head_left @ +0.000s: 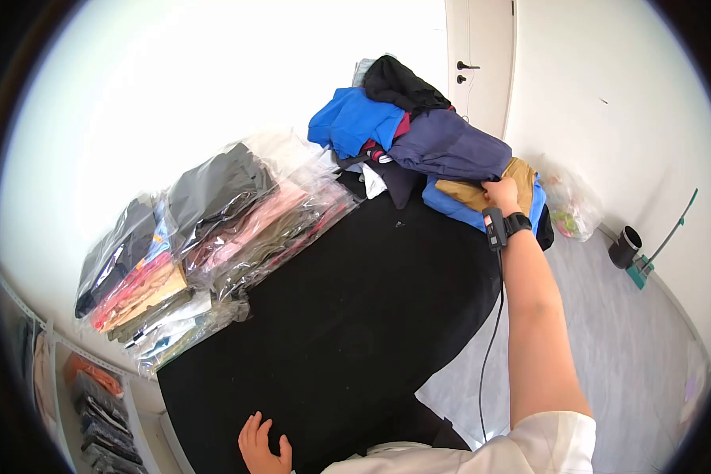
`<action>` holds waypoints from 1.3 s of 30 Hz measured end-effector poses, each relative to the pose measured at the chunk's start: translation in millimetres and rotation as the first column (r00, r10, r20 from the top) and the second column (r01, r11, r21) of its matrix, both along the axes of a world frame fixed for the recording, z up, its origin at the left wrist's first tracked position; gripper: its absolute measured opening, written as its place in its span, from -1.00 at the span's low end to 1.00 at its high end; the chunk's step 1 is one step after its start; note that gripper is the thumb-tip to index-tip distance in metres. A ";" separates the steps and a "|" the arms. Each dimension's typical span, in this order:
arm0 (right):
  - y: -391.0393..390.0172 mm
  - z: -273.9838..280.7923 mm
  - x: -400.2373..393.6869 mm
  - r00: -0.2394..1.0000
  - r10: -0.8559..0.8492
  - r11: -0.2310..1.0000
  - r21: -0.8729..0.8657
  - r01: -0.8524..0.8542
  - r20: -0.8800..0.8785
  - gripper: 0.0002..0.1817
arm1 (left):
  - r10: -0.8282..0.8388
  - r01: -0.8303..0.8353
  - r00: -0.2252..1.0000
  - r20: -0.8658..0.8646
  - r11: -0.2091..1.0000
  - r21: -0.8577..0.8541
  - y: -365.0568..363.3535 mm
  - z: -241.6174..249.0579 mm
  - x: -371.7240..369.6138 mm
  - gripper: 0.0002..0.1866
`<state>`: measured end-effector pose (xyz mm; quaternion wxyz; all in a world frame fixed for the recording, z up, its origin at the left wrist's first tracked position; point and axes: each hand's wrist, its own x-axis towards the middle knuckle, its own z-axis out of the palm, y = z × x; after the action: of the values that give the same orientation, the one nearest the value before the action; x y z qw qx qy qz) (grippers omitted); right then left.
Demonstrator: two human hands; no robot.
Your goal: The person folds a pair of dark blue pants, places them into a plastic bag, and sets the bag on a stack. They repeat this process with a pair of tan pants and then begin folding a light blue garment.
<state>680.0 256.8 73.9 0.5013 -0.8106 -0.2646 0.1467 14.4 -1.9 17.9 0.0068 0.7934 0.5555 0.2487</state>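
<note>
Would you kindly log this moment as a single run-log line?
right hand: on tan garment in clothes pile | left hand: resting on black table | bagged clothes: stacked left

Right hand (503,192): arm stretched out, fingers on the tan garment (482,192) in the clothes pile (419,134).
Wrist: black device (504,227) strapped on, cable (491,340) hanging down.
Left hand (262,445): resting flat on the near edge of the black table (347,316).
Table, left side: bagged clothes (205,237) stacked in rows.
Floor, right: black bin (624,247) by the wall.
Background: closed door (482,55).
</note>
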 end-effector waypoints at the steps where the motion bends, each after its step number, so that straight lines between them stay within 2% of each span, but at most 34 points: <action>1: 1.4 3.7 -0.7 0.993 -0.017 0.999 -0.042 0.022 0.118 -0.66 | -0.008 0.009 1.000 -0.015 0.996 0.084 1.9 6.3 4.7 -0.66; 2: 2.9 7.9 -2.1 0.971 -0.030 0.996 -0.076 0.049 0.238 -0.61 | -0.014 0.019 0.999 -0.030 0.985 0.171 2.5 9.3 7.6 -0.74; 3: 4.1 9.3 -2.4 0.970 -0.023 0.996 -0.073 0.042 0.242 -0.61 | -0.007 0.011 1.000 -0.025 0.985 0.174 1.3 4.3 5.0 -0.74; 5: 4.6 11.6 -4.7 0.851 -0.014 0.990 -0.113 0.086 0.525 -0.54 | 0.108 -0.106 0.994 0.026 0.992 -0.061 -2.8 -12.6 -2.4 -0.60; 8: 15.6 20.3 5.5 0.858 0.035 0.986 -0.159 0.055 0.513 -0.46 | 0.090 -0.089 0.994 0.056 0.996 -0.031 -1.4 -12.1 -1.8 -0.61; 9: 30.3 8.6 28.6 0.873 -0.015 1.000 -0.004 0.019 0.487 -0.46 | 0.104 -0.102 0.993 0.063 0.994 -0.030 -1.4 -11.7 -1.9 -0.61; 11: 33.5 32.5 34.5 0.971 0.017 0.962 0.260 -0.081 0.239 -0.63 | 0.079 -0.079 0.995 0.068 0.997 0.001 -2.0 -12.9 -2.1 -0.61; 12: 40.0 45.9 35.4 0.971 0.107 0.855 0.478 -0.199 0.213 -0.74 | 0.089 -0.089 0.993 0.073 0.996 0.000 -2.2 -15.7 -4.5 -0.61; 13: 42.7 57.7 34.6 0.958 0.198 0.687 0.668 -0.286 0.207 -0.75 | 0.080 -0.081 0.994 0.071 0.997 0.010 -1.0 -19.3 -7.6 -0.61; 15: -13.4 137.9 -59.4 0.958 0.277 0.583 0.778 -0.234 0.080 -0.71 | 0.069 -0.071 0.995 0.069 0.997 0.019 -0.2 -21.9 -10.9 -0.62; 16: -17.6 155.8 -65.5 0.931 0.307 0.478 0.813 -0.331 0.199 -0.76 | 0.071 -0.073 0.995 0.073 0.997 0.022 0.2 -22.7 -9.7 -0.63; 17: -20.8 171.7 -71.1 0.892 0.323 0.367 0.827 -0.426 0.316 -0.80 | 0.073 -0.075 0.995 0.075 0.997 0.024 -0.2 -23.1 -8.7 -0.64; 19: -45.5 206.5 -120.0 0.883 0.187 0.258 0.845 -0.468 0.431 -0.85 | 0.067 -0.069 0.995 0.080 0.997 0.025 -0.8 -24.5 -10.2 -0.64; 21: -69.2 225.3 -152.6 0.848 0.130 0.238 0.814 -0.529 0.513 -0.85 | 0.065 -0.067 0.995 0.080 0.997 0.029 -0.5 -23.5 -12.2 -0.63; 26: -125.4 247.0 -247.3 0.803 0.234 0.040 0.820 -0.572 0.548 -0.84 | 0.043 -0.051 0.974 0.221 0.998 0.031 -2.3 -17.9 -14.1 -0.67; 27: -138.0 247.8 -269.0 0.799 0.247 0.040 0.818 -0.574 0.548 -0.84 | 0.055 -0.062 0.974 0.222 0.998 0.023 -2.5 -13.6 -13.9 -0.67; 29: -162.6 242.1 -311.6 0.735 0.259 0.143 0.728 -0.670 0.626 -0.84 | 0.018 0.010 0.878 0.479 0.998 -0.055 -3.8 -4.0 -11.3 -0.66; 30: -173.3 233.0 -332.3 0.632 0.432 0.157 0.637 -0.755 0.643 -0.82 | 0.037 -0.002 0.877 0.479 0.997 -0.072 -5.9 -0.4 -9.3 -0.66; 31: -183.3 223.9 -349.7 0.509 0.593 0.147 0.537 -0.831 0.624 -0.78 | 0.031 0.074 0.791 0.612 0.987 -0.145 -7.9 2.4 -5.9 -0.63; 32: -192.3 217.4 -362.7 0.225 0.749 0.018 0.320 -0.947 0.623 -0.77 | 0.040 0.157 0.682 0.730 0.967 -0.199 -8.5 4.5 -3.1 -0.59; 33: -197.6 212.8 -371.3 -0.076 0.837 -0.158 0.107 -0.982 0.541 -0.76 | 0.061 0.244 0.555 0.830 0.941 -0.232 -8.0 5.2 -3.0 -0.55; 34: -198.9 208.4 -374.8 -0.085 0.844 -0.168 0.110 -0.980 0.529 -0.76 | 0.079 0.234 0.555 0.828 0.941 -0.246 -4.3 -0.4 -7.3 -0.55; 35: -200.0 203.0 -376.6 -0.062 0.886 -0.147 0.151 -0.978 0.460 -0.75 | 0.186 0.313 0.302 0.935 0.907 -0.282 1.5 -11.0 -14.0 -0.46; 36: -200.4 197.0 -376.8 -0.043 0.922 -0.122 0.184 -0.975 0.386 -0.73 | 0.301 0.397 0.026 0.953 0.872 -0.286 2.1 -17.7 -18.5 -0.35; 37: -189.9 186.7 -370.1 0.036 0.907 -0.050 0.191 -0.980 0.421 -0.73 | 0.311 0.389 0.018 0.950 0.873 -0.293 -0.9 -15.8 -21.8 -0.35; 39: -159.3 153.0 -349.7 0.174 0.917 0.041 0.347 -0.937 0.360 -0.78 | 0.468 0.341 -0.102 0.878 0.846 -0.411 -7.5 -9.0 -28.8 -0.24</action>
<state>330.3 97.5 226.9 0.4714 -0.2882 -0.7594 0.3436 -14.5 -9.4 8.9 0.6192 0.2706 0.4438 0.5885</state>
